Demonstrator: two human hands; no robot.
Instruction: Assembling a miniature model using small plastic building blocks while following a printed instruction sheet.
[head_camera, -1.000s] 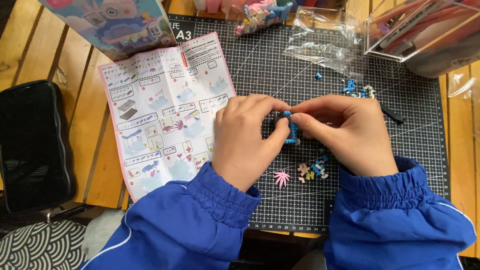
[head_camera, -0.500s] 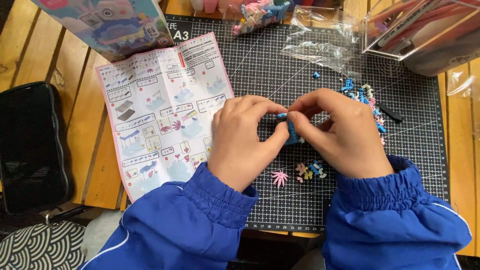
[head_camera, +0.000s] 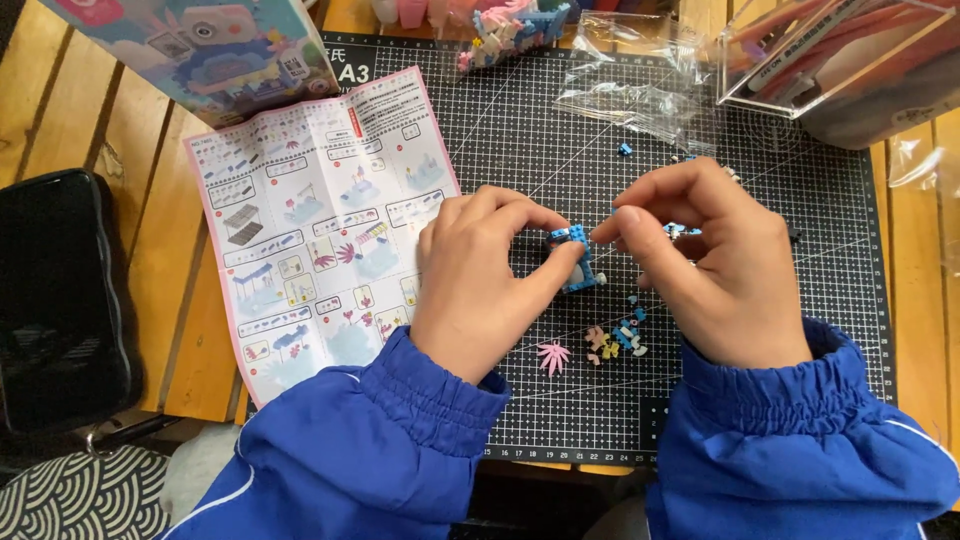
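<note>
My left hand (head_camera: 478, 282) grips a small blue brick assembly (head_camera: 574, 258) between thumb and fingers, just above the dark cutting mat (head_camera: 520, 120). My right hand (head_camera: 712, 268) hovers beside the assembly, its thumb and forefinger pinched together at the top right edge; whether a tiny piece sits between them is hidden. Both wrists wear blue sleeves. A pink palm-shaped piece (head_camera: 553, 356) and a small heap of loose pastel bricks (head_camera: 615, 340) lie on the mat below my hands.
A pink-edged instruction sheet (head_camera: 315, 220) lies left of my hands. The toy box (head_camera: 210, 50) stands at the back left, empty plastic bags (head_camera: 640, 80) and a clear case (head_camera: 840, 60) at the back right. A black pouch (head_camera: 55, 300) rests far left.
My right hand has drawn slightly back and up from the assembly, opening a small gap, and the blue assembly now shows more clearly in my left hand.
</note>
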